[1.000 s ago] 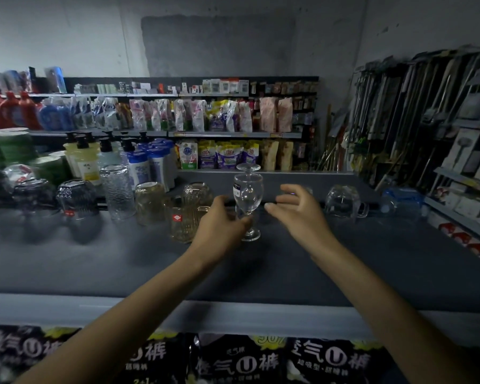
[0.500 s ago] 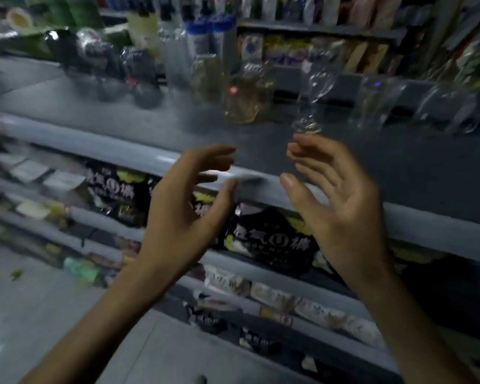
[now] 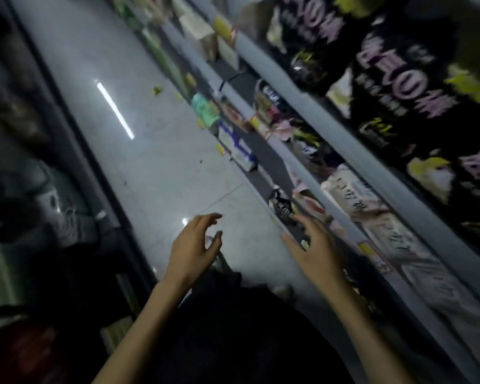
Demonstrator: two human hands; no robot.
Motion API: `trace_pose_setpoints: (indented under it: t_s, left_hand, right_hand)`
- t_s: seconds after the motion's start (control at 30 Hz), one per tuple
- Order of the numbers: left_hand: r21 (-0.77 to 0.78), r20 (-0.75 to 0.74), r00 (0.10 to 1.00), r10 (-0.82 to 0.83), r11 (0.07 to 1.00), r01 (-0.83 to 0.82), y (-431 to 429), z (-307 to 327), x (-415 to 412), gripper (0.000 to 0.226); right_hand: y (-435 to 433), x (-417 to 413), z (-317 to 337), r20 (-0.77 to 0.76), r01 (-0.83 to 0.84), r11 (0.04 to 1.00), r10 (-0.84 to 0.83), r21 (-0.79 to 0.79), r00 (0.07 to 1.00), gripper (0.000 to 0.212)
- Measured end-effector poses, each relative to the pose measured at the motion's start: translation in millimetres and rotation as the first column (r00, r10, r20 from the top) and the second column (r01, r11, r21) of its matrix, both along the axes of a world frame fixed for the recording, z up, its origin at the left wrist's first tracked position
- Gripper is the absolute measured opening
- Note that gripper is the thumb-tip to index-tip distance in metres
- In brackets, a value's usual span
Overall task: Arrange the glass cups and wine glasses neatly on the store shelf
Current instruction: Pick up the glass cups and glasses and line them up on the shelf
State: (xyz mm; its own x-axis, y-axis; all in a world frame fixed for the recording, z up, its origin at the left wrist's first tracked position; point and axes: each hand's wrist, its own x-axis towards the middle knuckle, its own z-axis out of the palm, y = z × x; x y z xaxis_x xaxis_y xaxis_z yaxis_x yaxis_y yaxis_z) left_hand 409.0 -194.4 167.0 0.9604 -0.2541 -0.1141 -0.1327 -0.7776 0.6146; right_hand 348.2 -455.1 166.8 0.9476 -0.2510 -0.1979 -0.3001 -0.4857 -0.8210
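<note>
Glasses nowhere in view, both hands bare

Left hand (image 3: 194,248) and right hand (image 3: 313,250) hang over the floor (image 3: 155,151) beside the shelf (image 3: 297,90) front edge, fingers loosely apart, gripping nothing. This is likely a gap between placements, and next comes finding another glass.

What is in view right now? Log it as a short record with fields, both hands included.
view: head camera tilted down at the aisle floor, blurred
left hand: empty, fingers spread and loosely curved
right hand: empty, fingers spread
glass cups and wine glasses: none in view
right side: lower shelves holding black packages
task state: cannot tell from this view
</note>
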Motion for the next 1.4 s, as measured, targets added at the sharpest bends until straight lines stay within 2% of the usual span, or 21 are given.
trace_pose_setpoints:
  t_s: [0.1,0.2,0.33,0.53,0.73,0.9,1.03,1.13,1.2,1.4]
  left_hand:
    - [0.147,-0.157,0.985,0.073,0.988,-0.050,56,-50,1,0.037]
    - [0.284,-0.189,0.977,0.101,0.958,-0.044,100,-76,13,0.041]
    - [0.313,-0.164,0.961,0.221,0.936,-0.162,152,-82,48,0.041]
    - [0.338,-0.088,0.910,0.405,0.872,-0.355,215,-80,104,0.043]
    - [0.310,-0.093,0.911,0.402,0.881,-0.358,240,-85,173,0.046]
    - [0.310,-0.044,0.893,0.448,0.856,-0.414,254,-94,265,0.044]
    - [0.342,-0.045,0.875,0.483,0.830,-0.440,271,-91,349,0.042]
    - [0.353,-0.019,0.847,0.531,0.797,-0.491,282,-82,407,0.043]
    - [0.353,-0.015,0.833,0.553,0.783,-0.513,288,-79,447,0.044]
    - [0.364,-0.034,0.828,0.560,0.778,-0.512,309,-67,534,0.050]
  right_hand:
    - [41,14,-58,-0.203,-0.132,0.986,0.110,-0.099,0.973,0.040]
    - [84,46,-81,-0.311,-0.261,0.949,0.197,-0.178,0.930,0.039]
    - [136,107,-89,-0.365,-0.279,0.936,0.189,-0.213,0.912,0.042]
    - [205,196,-92,-0.321,-0.460,0.851,0.376,-0.252,0.870,0.046]
    - [235,290,-86,-0.323,-0.545,0.761,0.447,-0.352,0.834,0.050]
    - [251,385,-97,-0.346,-0.633,0.682,0.532,-0.367,0.773,0.058]
    - [270,485,-98,-0.312,-0.630,0.729,0.553,-0.267,0.773,0.053]
    - [284,556,-87,-0.247,-0.622,0.726,0.571,-0.294,0.783,0.052]
    - [297,600,-83,-0.192,-0.655,0.677,0.632,-0.336,0.751,0.050]
    - [333,697,-90,-0.210,-0.719,0.580,0.703,-0.383,0.679,0.052]
